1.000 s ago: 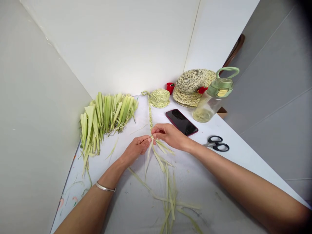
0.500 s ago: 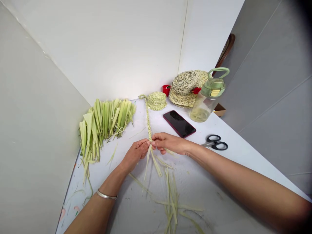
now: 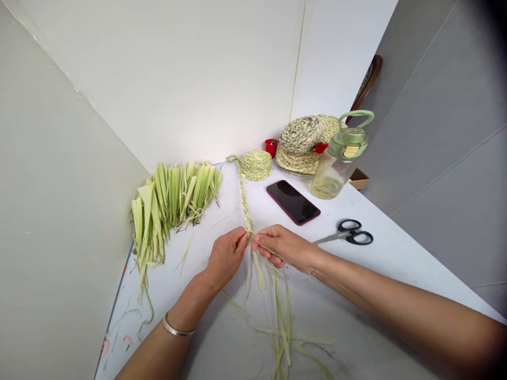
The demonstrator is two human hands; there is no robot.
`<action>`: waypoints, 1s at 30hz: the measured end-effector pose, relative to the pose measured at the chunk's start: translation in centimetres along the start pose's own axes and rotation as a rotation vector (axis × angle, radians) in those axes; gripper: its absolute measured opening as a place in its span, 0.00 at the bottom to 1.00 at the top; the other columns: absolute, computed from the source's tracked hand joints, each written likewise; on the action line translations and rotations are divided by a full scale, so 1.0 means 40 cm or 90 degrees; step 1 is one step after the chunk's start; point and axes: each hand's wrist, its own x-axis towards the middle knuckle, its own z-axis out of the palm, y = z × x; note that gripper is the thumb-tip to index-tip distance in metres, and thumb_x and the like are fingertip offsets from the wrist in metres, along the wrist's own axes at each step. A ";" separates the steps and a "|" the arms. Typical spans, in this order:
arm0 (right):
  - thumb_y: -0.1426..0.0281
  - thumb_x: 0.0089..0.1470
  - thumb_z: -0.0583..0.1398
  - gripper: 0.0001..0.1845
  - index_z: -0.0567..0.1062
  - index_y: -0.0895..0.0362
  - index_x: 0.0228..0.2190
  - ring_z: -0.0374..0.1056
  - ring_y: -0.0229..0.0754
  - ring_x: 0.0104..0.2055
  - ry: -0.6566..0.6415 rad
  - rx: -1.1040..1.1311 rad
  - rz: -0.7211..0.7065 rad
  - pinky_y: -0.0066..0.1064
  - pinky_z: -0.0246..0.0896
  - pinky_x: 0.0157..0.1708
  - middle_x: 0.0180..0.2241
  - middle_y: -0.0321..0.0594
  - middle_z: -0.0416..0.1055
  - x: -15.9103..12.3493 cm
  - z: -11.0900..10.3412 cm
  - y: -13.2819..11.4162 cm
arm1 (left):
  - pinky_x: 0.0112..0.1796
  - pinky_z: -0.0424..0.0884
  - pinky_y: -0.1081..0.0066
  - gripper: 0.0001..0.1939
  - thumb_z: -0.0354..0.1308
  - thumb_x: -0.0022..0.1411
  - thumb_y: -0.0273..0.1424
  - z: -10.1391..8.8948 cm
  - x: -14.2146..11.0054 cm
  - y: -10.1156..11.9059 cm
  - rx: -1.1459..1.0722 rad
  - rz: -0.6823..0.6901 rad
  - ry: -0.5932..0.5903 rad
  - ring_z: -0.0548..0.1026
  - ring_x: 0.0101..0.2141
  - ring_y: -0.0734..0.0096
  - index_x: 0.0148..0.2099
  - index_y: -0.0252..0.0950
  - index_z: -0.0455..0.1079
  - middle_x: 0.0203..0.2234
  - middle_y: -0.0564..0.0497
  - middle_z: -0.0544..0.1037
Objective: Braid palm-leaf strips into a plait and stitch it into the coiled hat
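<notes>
A braided cord of pale green leaf point(image 3: 244, 203) runs down the white table from a coiled braid point(image 3: 254, 164) to my hands. My left hand point(image 3: 226, 257) pinches the cord's lower end from the left. My right hand point(image 3: 283, 247) closes on the same spot from the right, with a thin leaf strand point(image 3: 273, 262) running out from under its fingers. Loose strands point(image 3: 282, 322) trail from the braid toward me. A bundle of cut leaf strips point(image 3: 173, 206) lies to the left of my left hand, not touching it.
Beyond my right hand lie a black phone point(image 3: 293, 202) and black-handled scissors point(image 3: 348, 234) on the white table point(image 3: 372, 269). At the back stand a green-lidded bottle point(image 3: 336, 174), a woven straw piece point(image 3: 303, 140) and a red cup point(image 3: 271, 147). White walls close the left and back.
Both hands have shifted slightly lower, toward me, along the braid. The fingers have closed in around the braid's end, and the loose strands now hang mostly beneath the right hand.
</notes>
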 end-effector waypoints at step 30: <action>0.70 0.47 0.66 0.29 0.58 0.54 0.47 0.72 0.39 0.34 -0.068 -0.050 -0.093 0.31 0.62 0.36 0.34 0.33 0.69 0.067 -0.053 -0.019 | 0.23 0.44 0.72 0.20 0.50 0.67 0.46 -0.047 0.010 0.001 -0.140 -0.079 -0.167 0.45 0.21 0.77 0.32 0.36 0.66 0.17 0.62 0.48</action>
